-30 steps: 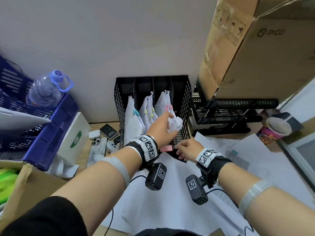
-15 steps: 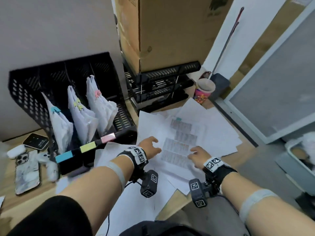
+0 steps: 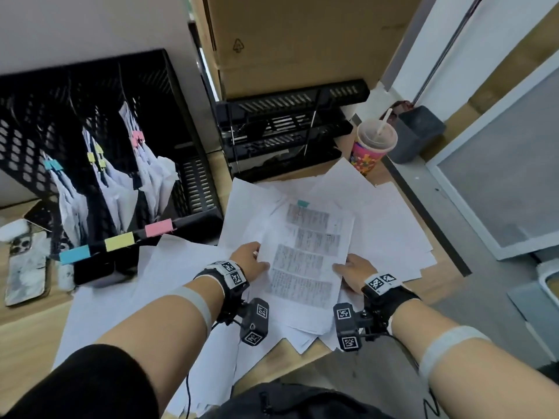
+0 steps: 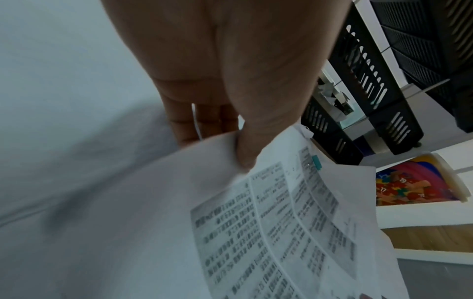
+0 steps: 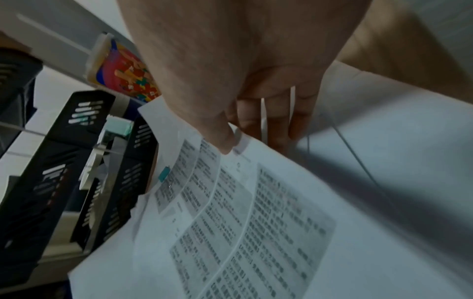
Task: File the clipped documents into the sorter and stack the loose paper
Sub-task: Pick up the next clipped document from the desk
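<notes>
A printed document (image 3: pixel 305 252) with a teal clip (image 3: pixel 303 203) at its far edge lies on the spread of loose white paper (image 3: pixel 387 225). My left hand (image 3: pixel 249 259) pinches its left edge, thumb on top (image 4: pixel 245 153), fingers underneath. My right hand (image 3: pixel 352 269) pinches the right edge the same way (image 5: pixel 222 141). The black mesh sorter (image 3: pixel 99 140) stands at the left; clipped bundles sit in it with blue (image 3: pixel 53 165), yellow (image 3: pixel 96 155) and pink (image 3: pixel 137 137) clips. Blue, yellow and pink labels run along its front rail (image 3: pixel 119 241).
Black stacked letter trays (image 3: pixel 284 131) under a cardboard box (image 3: pixel 302 40) stand behind the papers. A colourful cup with a straw (image 3: pixel 372 146) sits at the right rear. A phone (image 3: pixel 25 267) lies left of the sorter. The table edge (image 3: pixel 302 358) runs just below my hands.
My left hand left the sorter's pink-clip slot and came down to the paper spread. Both hands now pinch the teal-clipped document's side edges. The view swung to the right.
</notes>
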### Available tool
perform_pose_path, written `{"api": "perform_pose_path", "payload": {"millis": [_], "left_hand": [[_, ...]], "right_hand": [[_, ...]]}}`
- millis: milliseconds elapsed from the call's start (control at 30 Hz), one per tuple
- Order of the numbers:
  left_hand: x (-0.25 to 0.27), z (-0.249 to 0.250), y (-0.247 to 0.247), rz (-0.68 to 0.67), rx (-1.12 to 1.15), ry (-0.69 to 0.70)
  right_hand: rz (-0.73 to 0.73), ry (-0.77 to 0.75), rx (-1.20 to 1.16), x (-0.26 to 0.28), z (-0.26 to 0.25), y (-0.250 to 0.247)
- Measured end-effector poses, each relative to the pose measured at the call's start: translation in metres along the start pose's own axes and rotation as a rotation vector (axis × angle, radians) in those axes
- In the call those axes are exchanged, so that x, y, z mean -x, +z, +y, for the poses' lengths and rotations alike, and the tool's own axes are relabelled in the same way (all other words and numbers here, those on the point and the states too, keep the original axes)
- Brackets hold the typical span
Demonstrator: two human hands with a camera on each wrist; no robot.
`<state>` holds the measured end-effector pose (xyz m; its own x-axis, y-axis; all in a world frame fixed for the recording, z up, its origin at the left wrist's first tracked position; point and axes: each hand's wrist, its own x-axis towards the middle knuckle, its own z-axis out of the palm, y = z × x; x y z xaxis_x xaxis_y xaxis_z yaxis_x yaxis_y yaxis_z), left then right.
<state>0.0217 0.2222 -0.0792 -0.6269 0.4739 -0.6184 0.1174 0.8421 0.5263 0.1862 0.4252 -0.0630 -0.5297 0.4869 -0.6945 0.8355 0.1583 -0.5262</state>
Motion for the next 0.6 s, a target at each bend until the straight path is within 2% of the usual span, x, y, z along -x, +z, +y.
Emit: {"api": "perform_pose_path", "payload": {"millis": [133, 200, 300, 500, 600], "left_hand": [[0.015, -0.002, -0.009, -0.055, -0.005, 0.048], [0.023, -0.009, -0.016, -0.114, 0.008, 0.013], [0.034, -0.026, -0.028, -0.179, 0.154, -0.07], [0.078, -0.078, -0.07, 0.023, 0.609, -0.211], [0.101, -0.105, -0.087, 0.141, 0.668, -0.24]], "right_hand": [[0.003, -0.029, -0.087, -0.006, -0.013, -0.007], [0.002, -0.023, -0.136, -0.008, -0.02, -0.01], [-0.019, -0.083, -0.15, -0.01, -0.033, -0.008], [-0.087, -0.274, 0.08, 0.02, -0.088, 0.042], [-0.137, -0.349, 0.174, 0.027, -0.103, 0.077]]}}
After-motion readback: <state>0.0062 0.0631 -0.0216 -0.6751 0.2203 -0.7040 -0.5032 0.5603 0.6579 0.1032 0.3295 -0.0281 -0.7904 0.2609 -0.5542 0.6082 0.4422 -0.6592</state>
